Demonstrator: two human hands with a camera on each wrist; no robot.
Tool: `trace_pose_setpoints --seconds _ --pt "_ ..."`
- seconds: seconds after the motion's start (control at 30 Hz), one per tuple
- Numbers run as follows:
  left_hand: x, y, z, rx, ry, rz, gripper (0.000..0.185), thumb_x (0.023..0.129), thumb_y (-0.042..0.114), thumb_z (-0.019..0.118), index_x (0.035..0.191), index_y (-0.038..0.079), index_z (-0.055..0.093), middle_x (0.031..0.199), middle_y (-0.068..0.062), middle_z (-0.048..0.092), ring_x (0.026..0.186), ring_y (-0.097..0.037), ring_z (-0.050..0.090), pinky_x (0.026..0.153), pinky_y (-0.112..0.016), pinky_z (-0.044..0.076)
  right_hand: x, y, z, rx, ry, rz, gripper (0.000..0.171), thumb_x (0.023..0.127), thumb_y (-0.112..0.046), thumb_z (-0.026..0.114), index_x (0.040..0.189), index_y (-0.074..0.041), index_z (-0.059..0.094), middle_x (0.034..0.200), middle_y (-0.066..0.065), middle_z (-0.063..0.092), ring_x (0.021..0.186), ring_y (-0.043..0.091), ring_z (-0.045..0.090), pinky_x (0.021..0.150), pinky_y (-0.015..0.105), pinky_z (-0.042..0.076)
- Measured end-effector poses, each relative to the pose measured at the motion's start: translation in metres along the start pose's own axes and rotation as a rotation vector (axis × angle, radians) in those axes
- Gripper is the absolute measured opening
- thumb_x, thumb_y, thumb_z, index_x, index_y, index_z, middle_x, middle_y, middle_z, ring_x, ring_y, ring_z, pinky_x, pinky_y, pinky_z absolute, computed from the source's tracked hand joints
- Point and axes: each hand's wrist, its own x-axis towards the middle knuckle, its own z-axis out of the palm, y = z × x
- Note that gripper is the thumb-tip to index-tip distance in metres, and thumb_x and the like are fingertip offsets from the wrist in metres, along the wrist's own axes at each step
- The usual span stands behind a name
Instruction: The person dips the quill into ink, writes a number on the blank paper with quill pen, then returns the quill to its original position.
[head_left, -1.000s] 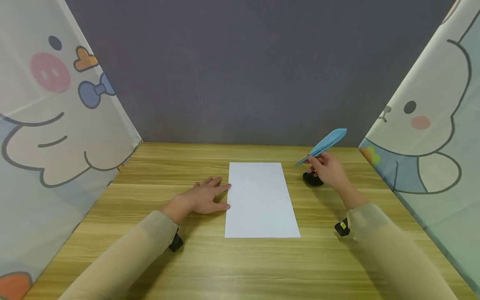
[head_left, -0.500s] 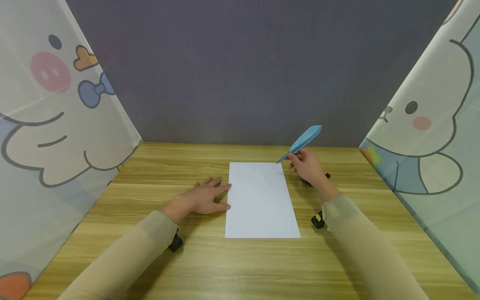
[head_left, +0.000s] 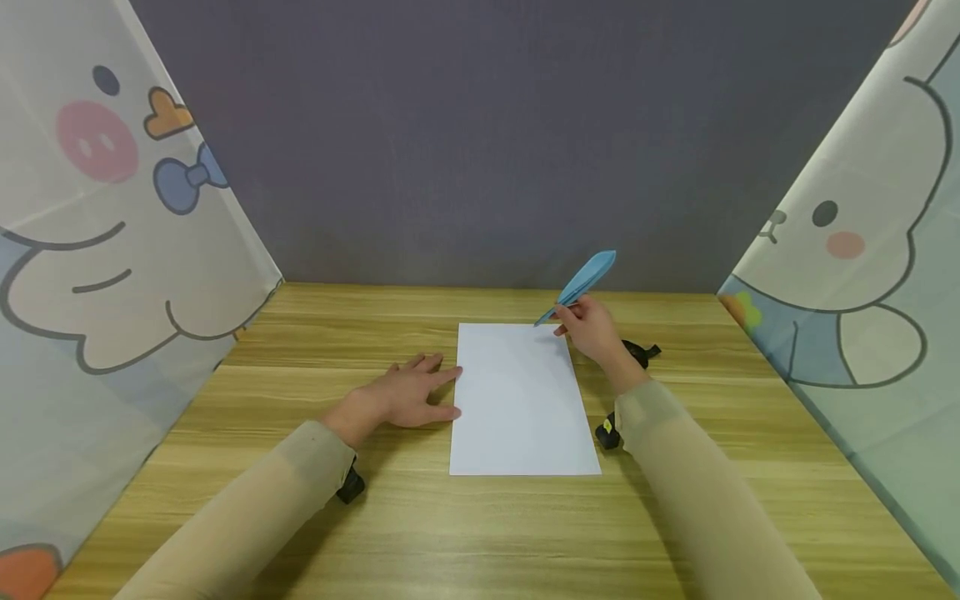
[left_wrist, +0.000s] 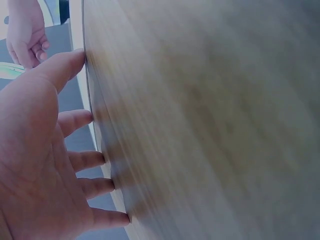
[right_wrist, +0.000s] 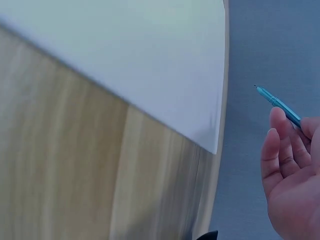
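A white sheet of paper (head_left: 521, 408) lies on the wood-grain table. My left hand (head_left: 408, 396) rests beside it with fingers spread, thumb and index fingertip at the sheet's left edge. In the left wrist view the fingertips (left_wrist: 125, 218) press against the tabletop. My right hand (head_left: 597, 331) pinches a blue feather pen (head_left: 587, 277) over the sheet's top right corner, feather end slanting up and right. The right wrist view shows the pen's tip (right_wrist: 257, 87) raised off the paper; its feather is out of that view.
A small black object (head_left: 639, 353) stands on the table (head_left: 405, 533), partly behind my right wrist. Black wrist cameras hang under both sleeves. A dark grey panel (head_left: 480, 150) closes off the back, and cartoon-printed curtains (head_left: 832, 292) flank both sides.
My right hand has moved left with the feather pen, from above the black object to over the paper's top right corner. The left hand and the paper have stayed put.
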Motion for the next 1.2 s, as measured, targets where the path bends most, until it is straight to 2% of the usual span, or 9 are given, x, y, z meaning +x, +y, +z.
trace_pose_setpoints --seconds 0.2,0.57,1.2 --pt "-0.001 0.001 -0.001 -0.004 0.001 0.0 0.082 0.108 0.066 0.057 0.176 0.028 0.03 0.185 -0.019 0.013 0.169 -0.052 0.011 0.129 -0.082 0.015 0.004 -0.001 0.005 -0.017 -0.004 0.019 0.038 0.117 -0.025 0.054 0.142 0.004 0.059 0.132 0.026 0.075 0.103 0.043 0.077 0.071 0.026 0.059" --pt "-0.002 0.003 -0.003 0.001 0.001 -0.001 0.082 0.108 0.065 0.057 0.176 0.027 0.03 0.185 -0.019 0.014 0.169 -0.053 0.012 0.128 -0.082 0.015 0.007 -0.001 0.011 -0.036 0.012 0.039 0.039 0.117 -0.025 0.054 0.142 0.005 0.059 0.132 0.027 0.075 0.104 0.044 0.077 0.068 0.021 0.055" --pt "-0.002 0.003 -0.002 0.006 0.001 -0.006 0.082 0.108 0.066 0.056 0.176 0.029 0.03 0.185 -0.018 0.013 0.17 -0.051 0.012 0.129 -0.081 0.015 0.011 -0.002 0.024 -0.055 0.015 0.084 0.037 0.117 -0.024 0.053 0.139 0.005 0.06 0.131 0.027 0.075 0.1 0.041 0.077 0.064 0.024 0.052"
